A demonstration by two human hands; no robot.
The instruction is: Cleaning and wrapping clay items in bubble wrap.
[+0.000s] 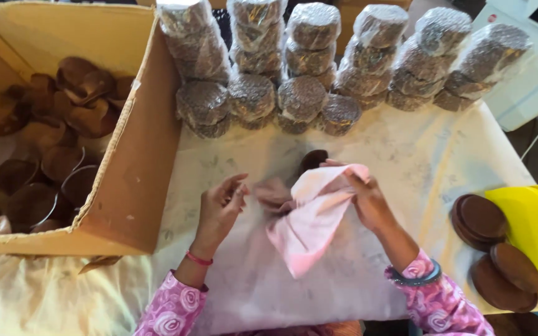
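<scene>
My right hand [365, 199] grips a pink cloth [309, 221] wrapped around a dark brown bowl [312, 159], of which only the rim shows above the cloth. My left hand [221, 205] is just left of the cloth, fingers curled and blurred, touching a fold of the cloth or the bowl; I cannot tell which. Both hands are over the white table cover [418, 162], in front of the wrapped stacks.
A large cardboard box [138, 162] at left holds several loose brown bowls [63, 143]. Several plastic-wrapped stacks of bowls [306, 68] line the far side. Brown round lids [493, 249] and a yellow device [530, 230] lie at right; a white machine [537, 68] stands behind.
</scene>
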